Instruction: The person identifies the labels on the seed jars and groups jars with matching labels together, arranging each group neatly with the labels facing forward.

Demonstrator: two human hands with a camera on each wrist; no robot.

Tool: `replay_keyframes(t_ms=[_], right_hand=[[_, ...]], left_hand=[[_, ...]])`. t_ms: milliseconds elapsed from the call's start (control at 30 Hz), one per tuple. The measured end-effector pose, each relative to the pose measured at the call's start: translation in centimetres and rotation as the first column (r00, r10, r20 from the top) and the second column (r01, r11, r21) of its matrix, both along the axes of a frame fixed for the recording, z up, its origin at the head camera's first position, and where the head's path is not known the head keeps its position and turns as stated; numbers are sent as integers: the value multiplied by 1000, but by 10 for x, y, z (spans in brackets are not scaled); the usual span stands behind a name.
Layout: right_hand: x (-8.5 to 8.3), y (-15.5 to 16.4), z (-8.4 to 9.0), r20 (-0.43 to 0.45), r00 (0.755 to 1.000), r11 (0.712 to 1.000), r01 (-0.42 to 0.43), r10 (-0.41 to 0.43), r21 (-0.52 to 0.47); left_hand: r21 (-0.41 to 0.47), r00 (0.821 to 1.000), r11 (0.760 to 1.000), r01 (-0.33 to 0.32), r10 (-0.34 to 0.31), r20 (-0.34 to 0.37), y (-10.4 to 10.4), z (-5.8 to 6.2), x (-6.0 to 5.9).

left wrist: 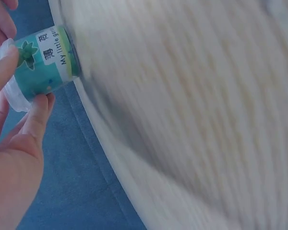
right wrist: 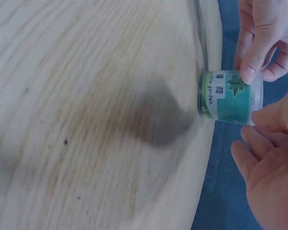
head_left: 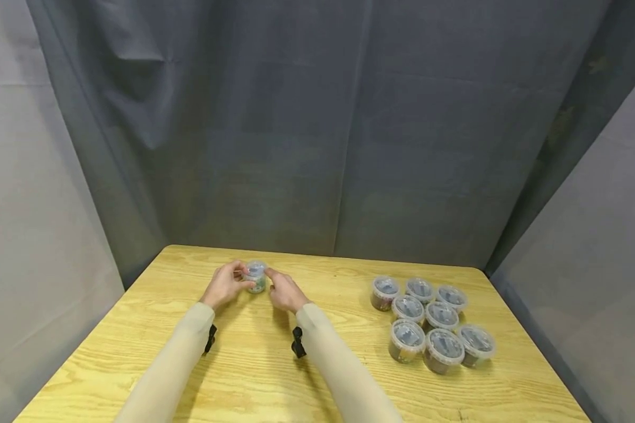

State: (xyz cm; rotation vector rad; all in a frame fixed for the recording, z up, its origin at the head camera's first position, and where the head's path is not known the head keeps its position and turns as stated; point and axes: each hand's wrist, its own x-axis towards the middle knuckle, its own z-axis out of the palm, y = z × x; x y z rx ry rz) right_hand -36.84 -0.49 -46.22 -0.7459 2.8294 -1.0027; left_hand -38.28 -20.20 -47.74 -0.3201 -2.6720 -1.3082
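Green-labelled tub (head_left: 258, 281): upright and lidded, right in the fingers of the left hand (head_left: 224, 286), on the side towards the right hand (head_left: 286, 291). Base at the tabletop or barely off it, can't tell which.
Left hand: wrapped on pretty snug, thumb and fingers round the side of the tub, up close to the lid (head_left: 256, 268).
Right hand: fairly loose, one finger stretched out to the lid's rim, others relaxed just beside the tub.
Printed label (right wrist: 224, 93): leaf picture, Chinese characters plus "little garden", partly covered by the left thumb.
Other tubs (head_left: 441, 316): eight, all lidded, bunched up well off to the right of the right hand, front ones closer to the body than either hand.
In the way: right hand and pale right sleeve (head_left: 343, 364), smack between the held tub and that bunch.
Wrist bands (head_left: 298, 342): black, one just behind each hand.
Table (head_left: 254, 352): yellowish wood grain, below both hands, far edge just past the tub.
Curtain (head_left: 275, 147): dark, hanging beyond both hands.
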Motion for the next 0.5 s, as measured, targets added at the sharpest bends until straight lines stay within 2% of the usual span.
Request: replay_keyframes(t_ms=[200, 367, 500], right_hand=[[1, 11, 6, 64, 996, 994, 72, -67, -82], [4, 27, 1, 33, 990, 983, 143, -140, -115], [12, 42, -2, -5, 985, 978, 173, -175, -120]], left_hand=[[-37, 1000, 999, 13, -13, -13, 1, 4, -3], [-60, 998, 998, -15, 11, -66, 10, 9, 2], [-52, 992, 998, -24, 18, -123, 24, 12, 12]])
